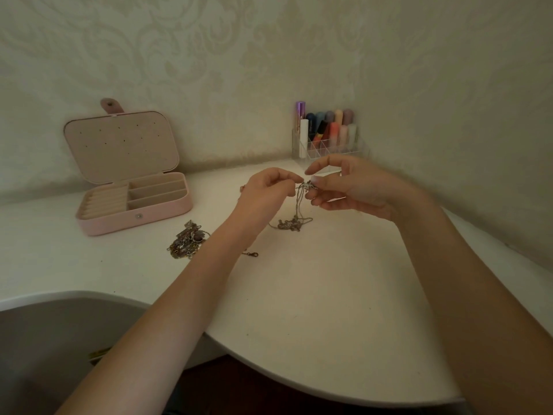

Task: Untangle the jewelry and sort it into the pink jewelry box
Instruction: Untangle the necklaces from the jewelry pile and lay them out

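A thin silver chain necklace [300, 202] is held up above the white table, its lower loops bunched on the surface. A tangled heap of mixed metal jewelry [187, 241] is seen lying near the pink rectangular jewelry box [134, 217], whose lid is propped open, its beige compartments exposed.

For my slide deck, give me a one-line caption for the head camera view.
Both hands, left and right, pinch a tangled chain above the table; open pink jewelry box.

Chain [303, 202] knot detail blurred.
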The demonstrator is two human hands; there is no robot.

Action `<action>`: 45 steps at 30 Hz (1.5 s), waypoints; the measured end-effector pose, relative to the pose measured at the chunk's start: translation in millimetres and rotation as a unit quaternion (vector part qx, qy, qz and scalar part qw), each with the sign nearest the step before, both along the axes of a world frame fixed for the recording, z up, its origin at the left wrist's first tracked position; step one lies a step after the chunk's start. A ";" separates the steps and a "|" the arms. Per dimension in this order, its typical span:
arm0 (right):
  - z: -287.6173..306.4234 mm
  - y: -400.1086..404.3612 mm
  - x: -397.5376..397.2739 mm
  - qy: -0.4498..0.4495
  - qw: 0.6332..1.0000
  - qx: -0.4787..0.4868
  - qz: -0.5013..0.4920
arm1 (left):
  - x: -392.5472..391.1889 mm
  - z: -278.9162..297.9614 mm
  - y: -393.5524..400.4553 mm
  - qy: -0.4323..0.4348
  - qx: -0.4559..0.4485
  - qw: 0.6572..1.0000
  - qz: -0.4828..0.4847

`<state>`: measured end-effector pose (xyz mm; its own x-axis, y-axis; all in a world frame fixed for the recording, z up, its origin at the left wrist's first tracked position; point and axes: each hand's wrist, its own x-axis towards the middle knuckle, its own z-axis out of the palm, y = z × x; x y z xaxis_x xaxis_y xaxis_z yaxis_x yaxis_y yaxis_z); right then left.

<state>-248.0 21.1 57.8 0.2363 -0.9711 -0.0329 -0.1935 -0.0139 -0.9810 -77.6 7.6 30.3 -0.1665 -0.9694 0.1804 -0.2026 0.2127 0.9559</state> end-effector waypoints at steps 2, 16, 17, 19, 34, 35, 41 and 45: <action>0.2 0.5 1.0 0.012 1.000 -0.003 -0.001 | -0.9 0.4 2.7 -0.019 -0.012 1.000 -0.017; -10.0 -7.2 10.3 -0.015 0.999 -0.015 -0.047 | 4.4 -7.5 -0.6 0.026 -0.015 0.998 -0.053; -10.4 -7.4 10.5 -0.017 0.999 -0.017 -0.047 | 5.2 -8.2 -0.8 0.026 -0.021 0.998 -0.053; -10.0 -6.7 11.4 -0.007 0.999 -0.018 -0.043 | 5.7 -9.1 -0.4 0.022 -0.030 0.998 -0.050; -2.0 -0.6 9.2 0.065 0.987 -0.129 -0.064 | 2.8 -7.3 -1.5 0.118 0.033 0.991 -0.057; -1.7 -0.1 10.1 0.069 0.986 -0.138 -0.066 | 2.3 -6.8 -0.9 0.121 0.031 0.991 -0.058; -1.3 0.4 12.8 0.091 0.979 -0.160 -0.090 | 1.6 -5.3 1.3 0.124 0.024 0.991 -0.046; -1.6 -1.5 12.4 0.094 0.972 -0.181 -0.112 | 0.6 -3.5 3.0 0.103 0.027 0.993 -0.043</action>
<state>-235.6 19.6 56.2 0.0403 -0.9534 0.2990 -0.4076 -0.2889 -0.8662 -77.0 10.6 26.8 -0.2149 -0.9622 0.1674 0.0159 0.1679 0.9857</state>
